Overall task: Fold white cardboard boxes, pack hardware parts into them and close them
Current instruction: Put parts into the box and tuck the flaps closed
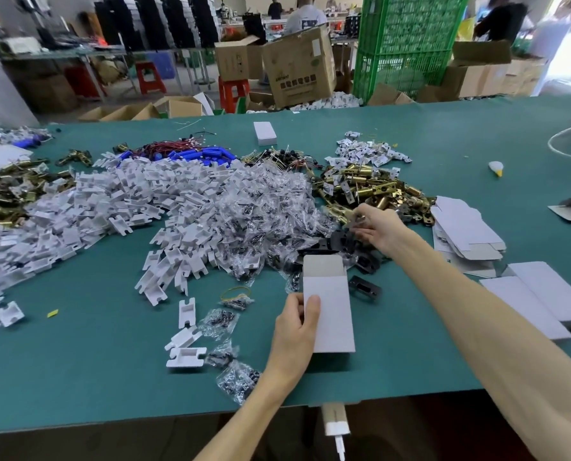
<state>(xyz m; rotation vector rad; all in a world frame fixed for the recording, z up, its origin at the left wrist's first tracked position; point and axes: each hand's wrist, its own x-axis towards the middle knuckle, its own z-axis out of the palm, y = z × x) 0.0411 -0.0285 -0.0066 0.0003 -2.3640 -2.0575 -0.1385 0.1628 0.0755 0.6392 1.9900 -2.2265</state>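
One white box (330,314) is folded up, top flap open, low on the green table (111,361) — nothing packed inside that I can see, and it isn't closed. A stack of flat blanks (466,234) waits at the right, so plenty is left. The left hand (294,327) grips the box's left edge, thumb curled over its front. The right hand (382,229) is out at the brass latches (370,188), fingers bent in, pinching a small part (360,220) — too blurred to name.
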